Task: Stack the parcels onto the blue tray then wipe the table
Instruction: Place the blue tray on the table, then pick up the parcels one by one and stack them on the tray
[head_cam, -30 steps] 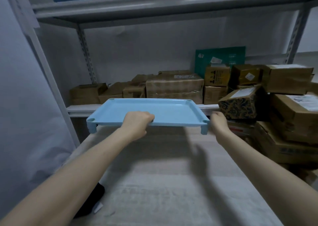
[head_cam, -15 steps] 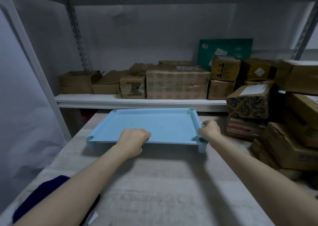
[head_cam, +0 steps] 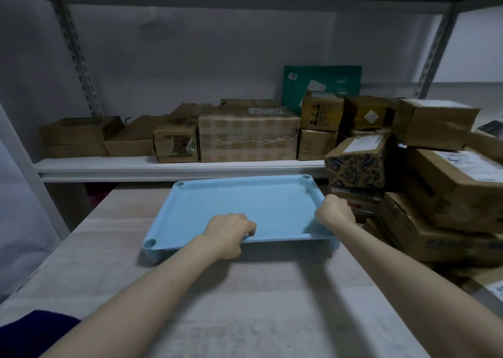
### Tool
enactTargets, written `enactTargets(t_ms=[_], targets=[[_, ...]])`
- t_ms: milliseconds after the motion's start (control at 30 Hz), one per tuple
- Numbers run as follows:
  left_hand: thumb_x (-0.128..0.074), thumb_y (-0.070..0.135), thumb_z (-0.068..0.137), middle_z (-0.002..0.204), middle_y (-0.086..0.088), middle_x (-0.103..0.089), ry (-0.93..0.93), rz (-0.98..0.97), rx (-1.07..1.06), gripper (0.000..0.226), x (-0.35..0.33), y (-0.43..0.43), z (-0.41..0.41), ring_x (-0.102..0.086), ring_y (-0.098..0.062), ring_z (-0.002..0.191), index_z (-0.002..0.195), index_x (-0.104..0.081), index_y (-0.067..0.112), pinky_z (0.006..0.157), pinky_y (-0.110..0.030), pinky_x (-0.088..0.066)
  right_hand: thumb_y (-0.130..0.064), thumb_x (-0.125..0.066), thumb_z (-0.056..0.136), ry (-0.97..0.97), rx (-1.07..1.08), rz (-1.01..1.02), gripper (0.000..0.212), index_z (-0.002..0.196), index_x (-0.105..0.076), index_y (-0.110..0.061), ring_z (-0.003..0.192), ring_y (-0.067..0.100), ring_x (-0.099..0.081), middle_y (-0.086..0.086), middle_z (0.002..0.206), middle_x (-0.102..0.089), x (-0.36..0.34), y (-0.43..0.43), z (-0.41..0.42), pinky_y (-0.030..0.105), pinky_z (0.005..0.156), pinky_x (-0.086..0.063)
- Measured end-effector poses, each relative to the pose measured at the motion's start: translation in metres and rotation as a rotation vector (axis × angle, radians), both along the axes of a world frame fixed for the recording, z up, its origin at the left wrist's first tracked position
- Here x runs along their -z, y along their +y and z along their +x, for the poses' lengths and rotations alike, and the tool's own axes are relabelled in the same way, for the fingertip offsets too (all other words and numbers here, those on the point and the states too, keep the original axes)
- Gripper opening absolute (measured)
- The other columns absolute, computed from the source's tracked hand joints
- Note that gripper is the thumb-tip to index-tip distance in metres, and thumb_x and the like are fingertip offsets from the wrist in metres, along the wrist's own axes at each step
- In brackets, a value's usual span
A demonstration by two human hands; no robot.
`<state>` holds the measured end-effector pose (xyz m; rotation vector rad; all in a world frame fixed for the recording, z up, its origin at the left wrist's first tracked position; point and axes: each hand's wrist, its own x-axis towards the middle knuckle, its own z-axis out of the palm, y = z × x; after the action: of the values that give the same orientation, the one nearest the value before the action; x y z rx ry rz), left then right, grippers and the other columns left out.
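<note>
**A:** Grip?

**B:** Left hand (head_cam: pixel 230 228) is curled over the near rim of the blue tray (head_cam: pixel 258 202), fingertips hooked inside. Right hand (head_cam: pixel 334 212) is clamped on the right rim. Both are holding.

**A:** Tray location?

**B:** On the grey table (head_cam: pixel 272 289), toward its far end. The near-left foot looks to be down. It sits just beside the heaped cardboard parcels (head_cam: pixel 449 183) on the right, and nothing lies in it.

**A:** Progress?

**B:** My judgement: barely begun. The tray is placed or nearly so, and no parcel is stacked. More boxes line the rear shelf (head_cam: pixel 163 167). Wiping is not started, and a dark cloth (head_cam: pixel 35 327), if it is one, lies at the near-left corner.
</note>
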<state>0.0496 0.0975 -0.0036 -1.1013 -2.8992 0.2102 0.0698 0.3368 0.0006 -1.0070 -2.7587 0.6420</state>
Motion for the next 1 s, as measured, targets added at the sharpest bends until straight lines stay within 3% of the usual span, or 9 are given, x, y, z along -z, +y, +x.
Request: enactTargets(t_ms=[167,267,400,567,700,833,1000], targets=[[-0.051,0.005,0.081,0.116,0.000,-0.052,-0.128,-0.057,-0.005,0.033,0.005,0.003,0.002,-0.054,-0.024,0.105,0.109,-0.057,0.020,0.068,-0.029,-0.034,-0.011,-0.051,0.091,-0.064,-0.090,-0.015,0.022,0.113,-0.055,-0.010,0.092,0.024,-0.055,0.009,0.113,-0.059,0.006,0.009,0.016,0.031,0.064,-0.045],[-0.060,0.022,0.078,0.101,0.001,-0.052,-0.145,-0.022,-0.006,0.013,0.006,0.004,0.003,-0.054,-0.021,0.092,0.090,-0.055,0.019,0.064,-0.028,-0.035,-0.012,-0.053,0.090,-0.039,-0.150,0.007,0.025,0.115,-0.054,-0.010,0.098,0.025,-0.056,0.008,0.113,-0.057,0.004,0.013,0.024,0.034,0.075,-0.048],[-0.061,0.053,0.079,0.096,-0.002,-0.061,-0.162,0.011,-0.033,0.041,0.001,0.010,0.001,-0.058,-0.020,0.087,0.082,-0.062,0.011,0.064,-0.029,-0.041,-0.011,-0.055,0.088,0.110,-0.255,0.182,0.040,0.127,-0.046,-0.013,0.120,0.030,-0.047,0.009,0.129,-0.047,-0.016,0.017,0.026,0.037,0.082,-0.044],[-0.063,0.056,0.078,0.095,-0.003,-0.064,-0.198,-0.030,-0.048,0.042,-0.005,0.017,-0.002,-0.060,-0.020,0.087,0.076,-0.062,0.014,0.065,-0.031,-0.044,-0.013,-0.057,0.088,0.202,-0.298,0.473,0.039,0.125,-0.045,-0.014,0.116,0.029,-0.046,0.008,0.126,-0.048,-0.042,0.032,0.022,0.036,0.079,-0.040],[-0.060,0.066,0.075,0.096,0.004,-0.065,-0.251,-0.017,-0.086,0.045,-0.013,0.023,-0.009,-0.061,-0.014,0.090,0.080,-0.064,0.022,0.072,-0.031,-0.048,-0.018,-0.064,0.086,0.179,-0.306,0.598,0.046,0.126,-0.044,-0.015,0.119,0.027,-0.046,0.007,0.129,-0.049,-0.050,0.047,0.020,0.037,0.092,-0.042],[-0.057,0.062,0.081,0.105,0.008,-0.062,-0.180,0.108,-0.061,0.043,-0.033,0.045,-0.015,-0.056,-0.011,0.096,0.100,-0.066,0.024,0.082,-0.032,-0.050,-0.023,-0.070,0.082,0.257,-0.294,0.693,0.075,0.144,-0.029,-0.013,0.136,0.027,-0.033,0.008,0.148,-0.037,-0.069,0.066,0.020,0.040,0.108,-0.032],[-0.062,0.040,0.087,0.103,0.002,-0.068,-0.164,0.387,-0.038,0.027,-0.072,0.093,-0.012,-0.062,-0.017,0.097,0.099,-0.070,0.017,0.082,-0.030,-0.050,-0.037,-0.063,0.086,0.428,-0.027,0.626,0.089,0.152,-0.010,-0.010,0.148,0.032,-0.008,0.016,0.160,-0.010,-0.132,0.102,0.024,0.050,0.116,-0.016]])
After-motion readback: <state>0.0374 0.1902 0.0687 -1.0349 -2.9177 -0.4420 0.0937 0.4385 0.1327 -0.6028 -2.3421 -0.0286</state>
